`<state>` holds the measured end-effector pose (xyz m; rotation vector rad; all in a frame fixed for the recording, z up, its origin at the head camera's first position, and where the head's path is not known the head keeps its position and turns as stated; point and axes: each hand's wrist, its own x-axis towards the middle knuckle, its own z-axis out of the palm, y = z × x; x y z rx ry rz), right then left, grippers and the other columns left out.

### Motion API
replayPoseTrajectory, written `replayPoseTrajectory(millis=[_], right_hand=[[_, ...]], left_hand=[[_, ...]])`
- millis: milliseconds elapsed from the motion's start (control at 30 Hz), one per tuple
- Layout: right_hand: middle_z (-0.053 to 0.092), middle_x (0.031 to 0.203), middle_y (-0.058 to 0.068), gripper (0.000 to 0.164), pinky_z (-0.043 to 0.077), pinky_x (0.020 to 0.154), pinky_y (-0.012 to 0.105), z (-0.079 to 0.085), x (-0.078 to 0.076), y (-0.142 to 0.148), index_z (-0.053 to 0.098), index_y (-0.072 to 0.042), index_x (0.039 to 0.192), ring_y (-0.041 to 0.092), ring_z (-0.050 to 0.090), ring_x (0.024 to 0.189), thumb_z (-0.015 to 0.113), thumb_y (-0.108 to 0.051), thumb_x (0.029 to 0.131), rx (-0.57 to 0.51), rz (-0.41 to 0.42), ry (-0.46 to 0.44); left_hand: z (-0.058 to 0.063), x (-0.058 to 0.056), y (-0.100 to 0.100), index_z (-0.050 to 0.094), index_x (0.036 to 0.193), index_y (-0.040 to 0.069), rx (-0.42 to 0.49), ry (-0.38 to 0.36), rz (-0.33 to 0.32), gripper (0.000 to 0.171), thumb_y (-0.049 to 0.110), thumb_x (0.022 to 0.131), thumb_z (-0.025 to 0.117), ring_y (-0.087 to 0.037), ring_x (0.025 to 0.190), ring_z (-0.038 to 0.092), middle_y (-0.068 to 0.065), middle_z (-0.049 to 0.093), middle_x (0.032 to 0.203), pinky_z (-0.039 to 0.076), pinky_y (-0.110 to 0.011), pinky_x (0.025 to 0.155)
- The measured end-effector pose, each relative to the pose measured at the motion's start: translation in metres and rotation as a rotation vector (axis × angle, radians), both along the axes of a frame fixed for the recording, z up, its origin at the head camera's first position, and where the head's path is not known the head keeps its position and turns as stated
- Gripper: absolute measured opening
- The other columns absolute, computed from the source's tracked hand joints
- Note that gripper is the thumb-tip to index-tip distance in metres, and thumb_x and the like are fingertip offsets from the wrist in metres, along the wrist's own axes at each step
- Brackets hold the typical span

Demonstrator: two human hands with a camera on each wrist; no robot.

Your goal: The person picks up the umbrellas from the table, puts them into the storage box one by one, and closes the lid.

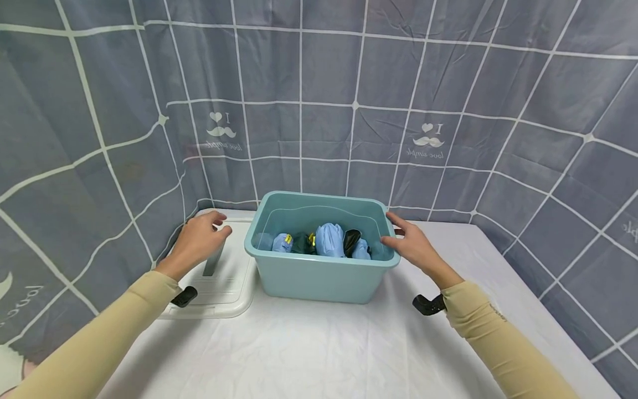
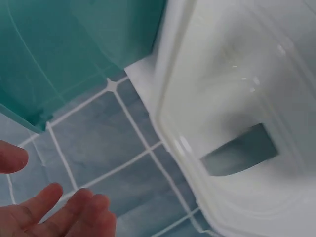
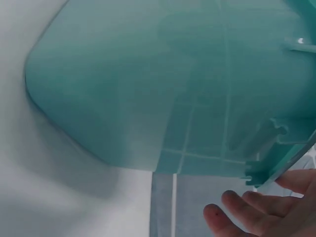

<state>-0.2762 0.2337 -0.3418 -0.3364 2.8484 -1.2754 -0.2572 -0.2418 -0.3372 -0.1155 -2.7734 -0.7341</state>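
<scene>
A teal plastic storage bin (image 1: 314,280) stands upright in the middle of the table, without a lid on it. Folded bundles lie inside: a large light-blue one (image 1: 330,241), a dark green one (image 1: 301,243), a black one (image 1: 351,241) and smaller blue ones with some yellow showing. My right hand (image 1: 417,247) is at the bin's right rim, thumb over the edge; in the right wrist view its fingers (image 3: 237,201) reach loosely outside the wall. Left of the bin, my left hand (image 1: 201,238) hovers above a white lid (image 1: 234,277), fingers loosely bent and holding nothing.
A white cloth (image 1: 319,343) covers the table. Grey curtains with a white grid (image 1: 324,133) hang behind and on both sides, close to the table's back edge. The lid lies flat against the bin's left side and has a dark rectangular patch (image 2: 242,150).
</scene>
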Motion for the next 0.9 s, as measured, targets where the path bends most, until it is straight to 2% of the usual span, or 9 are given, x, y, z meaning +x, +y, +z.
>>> replayPoseTrajectory(millis=[167, 300, 533, 733, 900], right_hand=[[0.032, 0.161, 0.022, 0.078, 0.046, 0.104, 0.056, -0.006, 0.001, 0.0, 0.023, -0.016, 0.162, 0.043, 0.043, 0.141, 0.065, -0.022, 0.096, -0.082, 0.005, -0.017], [0.03, 0.162, 0.022, 0.079, 0.046, 0.104, 0.056, -0.008, 0.001, 0.002, 0.022, -0.018, 0.162, 0.042, 0.044, 0.14, 0.065, -0.023, 0.096, -0.108, 0.011, -0.014], [0.034, 0.161, 0.021, 0.08, 0.048, 0.102, 0.052, -0.007, 0.002, 0.001, 0.024, -0.019, 0.162, 0.037, 0.052, 0.131, 0.068, -0.025, 0.095, -0.156, 0.008, -0.021], [0.034, 0.16, 0.022, 0.08, 0.046, 0.104, 0.053, -0.007, 0.003, 0.001, 0.026, -0.02, 0.162, 0.037, 0.053, 0.13, 0.069, -0.023, 0.094, -0.172, -0.005, -0.024], [0.036, 0.159, 0.021, 0.08, 0.046, 0.105, 0.054, -0.008, 0.004, 0.0, 0.025, -0.019, 0.162, 0.037, 0.053, 0.13, 0.068, -0.022, 0.095, -0.194, -0.002, -0.029]], left_hand=[[-0.01, 0.001, -0.016, 0.056, 0.135, 0.0, 0.054, -0.043, -0.01, 0.046, 0.026, 0.098, 0.049, -0.043, 0.116, 0.061, -0.026, 0.065, 0.126, 0.047, -0.057, 0.091], [-0.018, -0.001, -0.026, 0.053, 0.137, -0.003, 0.046, -0.075, -0.015, 0.049, 0.027, 0.098, 0.051, -0.046, 0.118, 0.059, -0.029, 0.063, 0.128, 0.045, -0.058, 0.095], [-0.032, -0.006, -0.038, 0.048, 0.141, -0.005, 0.009, -0.202, -0.003, 0.057, 0.032, 0.098, 0.054, -0.054, 0.122, 0.052, -0.036, 0.054, 0.135, 0.043, -0.062, 0.096], [-0.048, -0.01, -0.043, 0.044, 0.142, -0.008, 0.005, -0.284, 0.026, 0.06, 0.032, 0.098, 0.054, -0.054, 0.122, 0.052, -0.038, 0.051, 0.136, 0.043, -0.061, 0.098], [-0.056, -0.01, -0.043, 0.04, 0.145, -0.009, 0.027, -0.348, 0.031, 0.064, 0.032, 0.097, 0.054, -0.052, 0.121, 0.053, -0.038, 0.051, 0.135, 0.044, -0.06, 0.098]])
